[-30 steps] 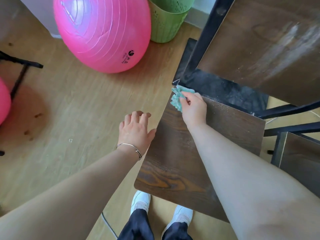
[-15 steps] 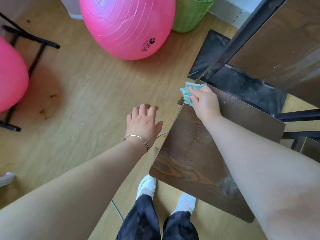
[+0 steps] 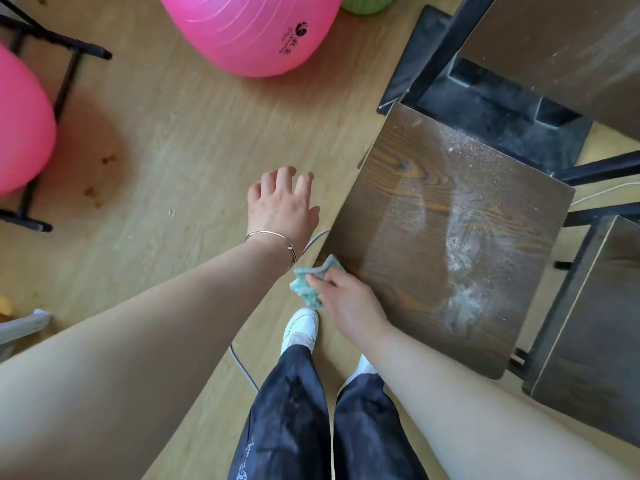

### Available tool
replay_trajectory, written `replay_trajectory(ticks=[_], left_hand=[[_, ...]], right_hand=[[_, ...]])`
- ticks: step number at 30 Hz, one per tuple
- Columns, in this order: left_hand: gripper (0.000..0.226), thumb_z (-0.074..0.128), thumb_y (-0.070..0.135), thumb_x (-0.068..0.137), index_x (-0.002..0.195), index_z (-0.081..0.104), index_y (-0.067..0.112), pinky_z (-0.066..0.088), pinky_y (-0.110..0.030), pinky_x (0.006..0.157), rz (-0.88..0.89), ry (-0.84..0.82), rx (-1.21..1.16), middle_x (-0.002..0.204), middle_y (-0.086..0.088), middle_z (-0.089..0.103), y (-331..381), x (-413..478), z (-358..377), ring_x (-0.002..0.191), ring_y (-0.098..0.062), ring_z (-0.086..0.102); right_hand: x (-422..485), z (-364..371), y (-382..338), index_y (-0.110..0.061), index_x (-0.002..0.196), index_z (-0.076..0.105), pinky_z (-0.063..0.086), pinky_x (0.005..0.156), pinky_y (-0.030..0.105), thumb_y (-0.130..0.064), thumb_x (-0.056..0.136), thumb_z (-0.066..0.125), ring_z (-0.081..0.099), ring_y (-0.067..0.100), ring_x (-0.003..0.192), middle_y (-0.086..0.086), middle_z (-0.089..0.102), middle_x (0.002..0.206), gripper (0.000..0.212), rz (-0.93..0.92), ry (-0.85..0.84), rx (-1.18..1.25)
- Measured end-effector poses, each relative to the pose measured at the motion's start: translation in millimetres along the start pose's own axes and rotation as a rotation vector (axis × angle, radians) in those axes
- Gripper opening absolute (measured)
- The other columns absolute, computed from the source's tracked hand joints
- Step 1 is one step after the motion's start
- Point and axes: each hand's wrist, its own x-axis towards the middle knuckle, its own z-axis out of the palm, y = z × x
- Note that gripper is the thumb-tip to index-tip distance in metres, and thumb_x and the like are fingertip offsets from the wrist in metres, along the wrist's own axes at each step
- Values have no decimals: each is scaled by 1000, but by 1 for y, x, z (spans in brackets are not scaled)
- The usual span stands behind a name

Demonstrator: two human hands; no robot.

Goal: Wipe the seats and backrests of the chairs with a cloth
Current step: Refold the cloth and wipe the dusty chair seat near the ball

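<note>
The teal cloth [image 3: 304, 289] is pinched in the curled fingers of the right hand [image 3: 349, 304] at the near left corner of the chair seat [image 3: 433, 230]. Part of it is covered by the fingers, and part hangs past the seat's edge. Pale dust is seen across the seat's right half. The left hand [image 3: 282, 202] is held above the floor [image 3: 173, 133] with fingers loosely spread, grasping nothing. Only the base of a green basket [image 3: 367, 1] is shown at the top edge, so its contents cannot be told. A second chair [image 3: 595, 323] is cropped at the right.
</note>
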Motion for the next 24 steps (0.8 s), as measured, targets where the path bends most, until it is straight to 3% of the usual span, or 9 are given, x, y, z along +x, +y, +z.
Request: replay_trajectory(ticks=[3, 5, 6, 8, 9, 12, 14, 20, 24], left_hand=[[54, 52, 44, 92, 140, 37, 24, 30, -46, 104, 3, -1, 2, 143, -7, 37, 2, -3, 0, 129, -33, 33], [54, 53, 44, 92, 140, 37, 24, 31, -47, 104, 10, -1, 9, 143, -7, 37, 4, -5, 2, 129, -33, 33], [54, 53, 44, 92, 140, 36, 24, 31, -47, 104, 13, 1, 15, 143, -7, 37, 5, -5, 4, 129, -33, 33], [54, 52, 44, 92, 140, 36, 25, 30, -47, 105, 13, 4, 21, 143, -7, 37, 8, -2, 5, 130, -33, 33], [54, 51, 45, 93, 141, 35, 25, 30, -47, 106, 12, 5, 20, 143, -7, 37, 10, 0, 5, 130, -33, 32], [53, 49, 45, 94, 141, 35, 26, 30, -47, 106, 1, 26, 18, 144, -5, 37, 17, 10, 5, 131, -32, 32], [52, 48, 46, 94, 141, 35, 27, 30, -46, 106, -3, 44, 14, 144, -5, 37, 22, 17, 4, 131, -32, 32], [52, 45, 47, 95, 142, 34, 27, 30, -45, 106, 12, 67, 7, 144, -3, 35, 39, 40, -3, 130, -31, 32], [50, 46, 47, 95, 140, 36, 28, 29, -45, 106, 22, 80, -9, 143, -2, 36, 45, 48, -6, 130, -31, 32]], right_hand=[[-10, -3, -2, -32, 87, 59, 46, 66, 22, -28, 95, 61, 46, 11, 73, -6, 49, 81, 9, 37, -38, 130], [-13, -9, 4, -21, 108, 65, 51, 58, 30, -10, 84, 73, 57, 21, 74, 2, 55, 86, 27, -12, -100, 167], [-14, -14, 5, -25, 106, 63, 50, 57, 32, -11, 84, 74, 58, 25, 75, 2, 56, 86, 29, -3, -124, 167], [-5, -32, 16, -30, 88, 56, 46, 65, 34, -27, 93, 65, 54, 24, 78, -7, 52, 79, 10, 43, -31, 176], [1, -44, 26, -30, 91, 60, 46, 69, 34, -30, 97, 59, 52, 20, 79, -10, 50, 80, 6, 62, 32, 189], [37, -92, 70, -13, 126, 65, 44, 75, 26, -11, 96, 58, 51, 11, 81, -6, 49, 92, 32, 90, 251, 162], [72, -129, 101, -9, 128, 64, 39, 76, 19, -8, 95, 58, 47, 6, 84, 0, 49, 95, 34, 155, 364, 115], [165, -185, 145, -10, 128, 63, 36, 77, 16, -14, 98, 55, 50, 11, 93, -4, 48, 101, 31, 211, 377, -12], [181, -173, 155, -12, 127, 63, 39, 76, 5, -17, 97, 57, 52, -4, 91, -14, 52, 102, 31, 303, 325, 32]])
